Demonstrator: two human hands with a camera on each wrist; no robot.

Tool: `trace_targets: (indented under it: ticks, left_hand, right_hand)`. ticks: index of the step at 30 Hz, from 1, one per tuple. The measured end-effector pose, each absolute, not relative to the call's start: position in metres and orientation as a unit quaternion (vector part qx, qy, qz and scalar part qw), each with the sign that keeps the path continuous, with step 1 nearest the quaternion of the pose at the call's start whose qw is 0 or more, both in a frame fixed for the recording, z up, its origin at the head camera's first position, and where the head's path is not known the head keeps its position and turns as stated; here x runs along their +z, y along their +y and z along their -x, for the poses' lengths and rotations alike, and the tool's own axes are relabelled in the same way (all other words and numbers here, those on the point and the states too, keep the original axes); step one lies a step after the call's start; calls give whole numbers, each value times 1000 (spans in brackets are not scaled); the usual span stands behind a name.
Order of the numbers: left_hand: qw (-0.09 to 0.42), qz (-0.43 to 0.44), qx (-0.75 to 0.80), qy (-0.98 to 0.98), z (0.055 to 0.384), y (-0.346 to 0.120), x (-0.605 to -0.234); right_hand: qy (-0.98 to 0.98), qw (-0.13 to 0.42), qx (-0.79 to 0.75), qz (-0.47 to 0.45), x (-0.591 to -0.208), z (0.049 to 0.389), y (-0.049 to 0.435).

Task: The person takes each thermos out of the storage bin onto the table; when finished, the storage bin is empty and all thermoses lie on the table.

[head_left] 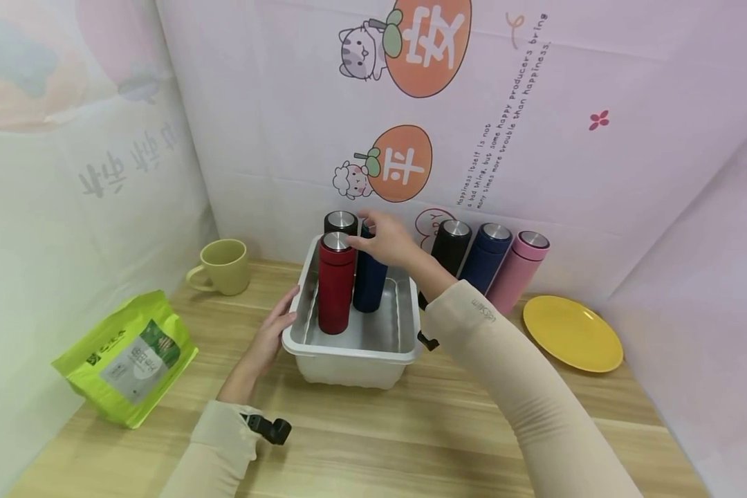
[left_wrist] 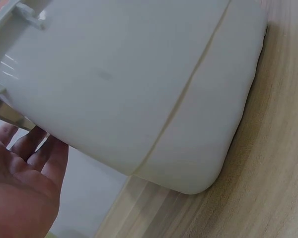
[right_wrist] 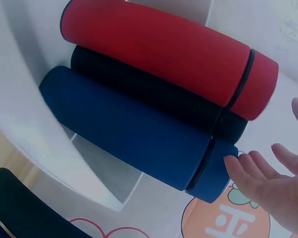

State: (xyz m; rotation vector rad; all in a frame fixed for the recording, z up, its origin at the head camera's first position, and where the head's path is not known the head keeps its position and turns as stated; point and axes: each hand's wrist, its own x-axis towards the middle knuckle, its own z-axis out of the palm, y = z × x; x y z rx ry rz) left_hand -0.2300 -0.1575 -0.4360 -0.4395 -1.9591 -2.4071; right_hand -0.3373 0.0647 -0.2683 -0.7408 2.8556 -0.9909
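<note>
A white plastic tub [head_left: 352, 372] holds a red thermos bottle [head_left: 335, 294], a dark blue thermos bottle [head_left: 369, 283] and a black thermos bottle [right_wrist: 154, 101], all upright. My right hand [head_left: 386, 241] is over the bottle tops, its fingers loosely extended. In the right wrist view its fingertips [right_wrist: 233, 163] are at the blue bottle's cap and the thumb stands apart. Against the tub's left side rests my left hand [head_left: 269, 342]. The left wrist view shows its fingers [left_wrist: 54, 161] touching the outer wall below the rim, lightly bent.
Right of the tub stand a black bottle [head_left: 451, 250], a blue bottle [head_left: 484, 257] and a pink bottle [head_left: 519, 275], beside a yellow plate [head_left: 573, 333]. On the left are a yellow mug [head_left: 227, 270] and a green pouch [head_left: 127, 360]. Printed cloth [head_left: 274, 124] hangs behind.
</note>
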Motion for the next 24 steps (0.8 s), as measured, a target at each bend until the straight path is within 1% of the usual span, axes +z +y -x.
trace_targets:
  ticks: [7,13,19,24]
  left_hand:
    - [5,138,-765,-629,228,-157,-436]
    - [7,140,-766,-628,229,-157,-437]
    - [9,146,-764,-628,229,-157,-438]
    - [11,149,-763,-629,230,-157,-438]
  right_hand:
    - [916,35,-315,247,-274,332,53]
    - [919,40,-285,269,-286,331,45]
    - [928,41,-267,256,-291,332,39]
    - [928,37,-281,243,-290,329,37]
